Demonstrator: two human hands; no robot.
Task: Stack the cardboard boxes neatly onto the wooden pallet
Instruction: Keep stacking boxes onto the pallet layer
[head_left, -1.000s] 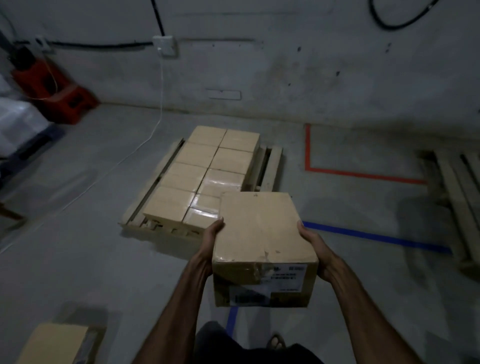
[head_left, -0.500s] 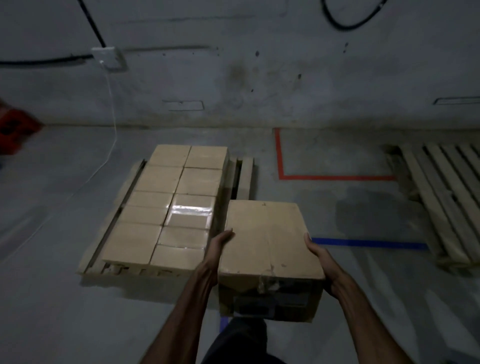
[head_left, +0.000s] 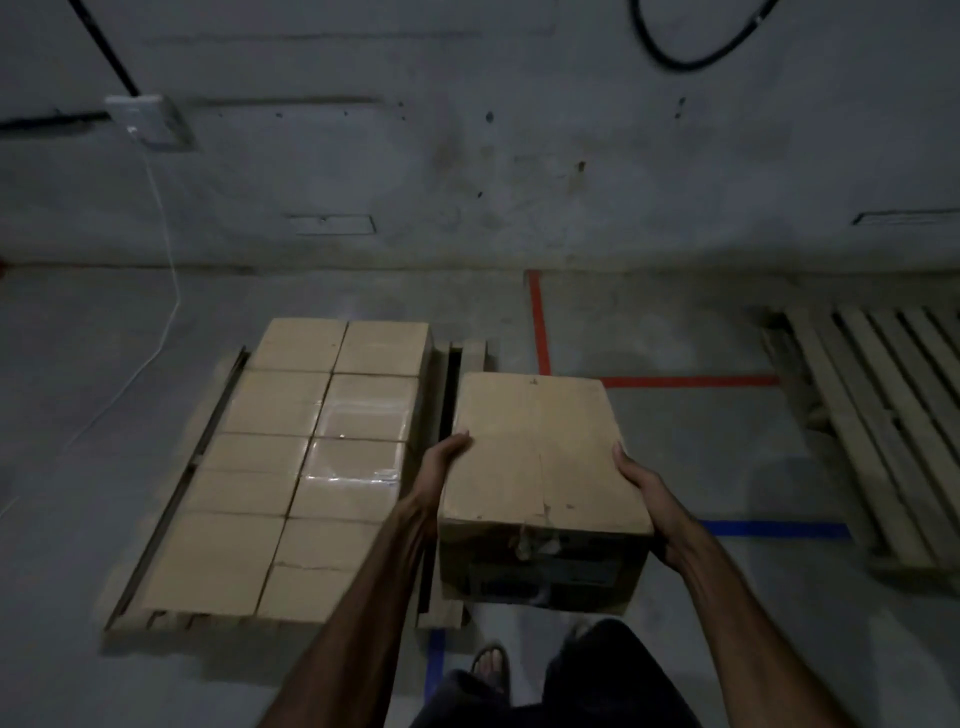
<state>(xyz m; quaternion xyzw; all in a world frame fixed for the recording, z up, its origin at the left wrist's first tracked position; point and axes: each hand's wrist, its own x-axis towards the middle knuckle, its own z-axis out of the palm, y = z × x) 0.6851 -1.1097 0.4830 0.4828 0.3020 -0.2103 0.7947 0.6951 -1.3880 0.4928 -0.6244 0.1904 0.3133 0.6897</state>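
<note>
Both my arms reach forward, my left hand (head_left: 440, 462) and right hand (head_left: 641, 488) clamping opposite sides of a cardboard box (head_left: 545, 457), fingers curled under. I hold it level above the pallet's (head_left: 470, 353) bare right strip, beside the stacked boxes (head_left: 291, 467).

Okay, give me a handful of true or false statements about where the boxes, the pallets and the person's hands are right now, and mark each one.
1. Both hands hold the carried box by its sides. True: left hand, right hand.
2. The pallet with boxes has three columns of boxes. False: the stacked boxes form two columns, with bare slats at the right.
3. A second pallet at far right is loaded. False: it shows bare slats.
4. Red tape marks the floor beyond the carried box. True.
5. A white cable hangs from a wall socket. True.
</note>
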